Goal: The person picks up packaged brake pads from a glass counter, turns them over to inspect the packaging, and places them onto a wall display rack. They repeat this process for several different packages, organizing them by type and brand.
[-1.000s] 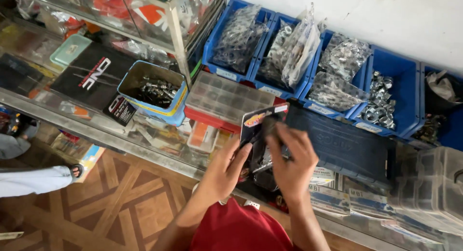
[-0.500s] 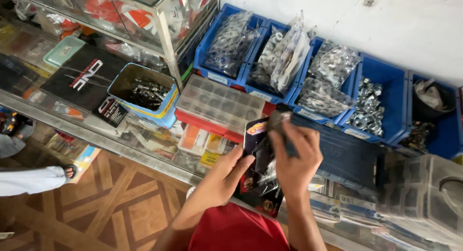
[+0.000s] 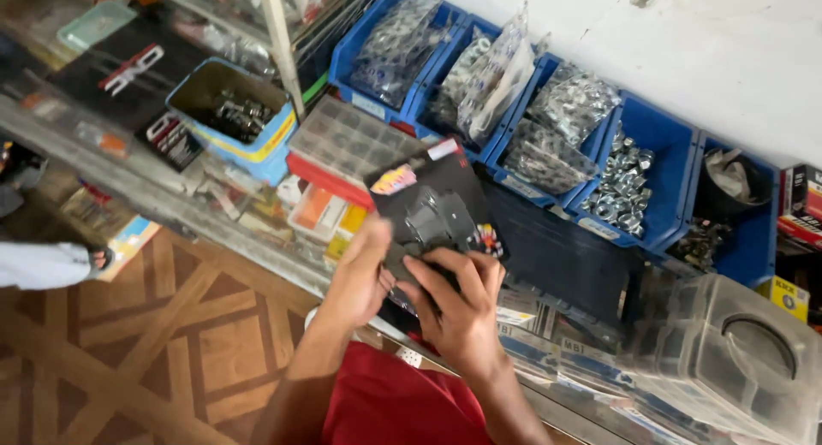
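Above the glass counter (image 3: 214,218): one black blister-packed part (image 3: 437,210), gripped at its lower edge by left hand (image 3: 360,274) and right hand (image 3: 458,304), both closed on it; best kept level, supported underneath.

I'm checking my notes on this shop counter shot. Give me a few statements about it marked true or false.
1. Both hands hold a black packet. True: the left hand grips its lower left edge, the right hand its lower part.
2. The blue bins along the wall stand bare. False: they hold bagged parts and loose metal nuts.
3. The open tin at the left holds metal parts. True.
4. The floor is grey concrete. False: it is patterned wood.
5. The clear compartment box lies on top of the black packet. False: it lies on the counter behind the packet.
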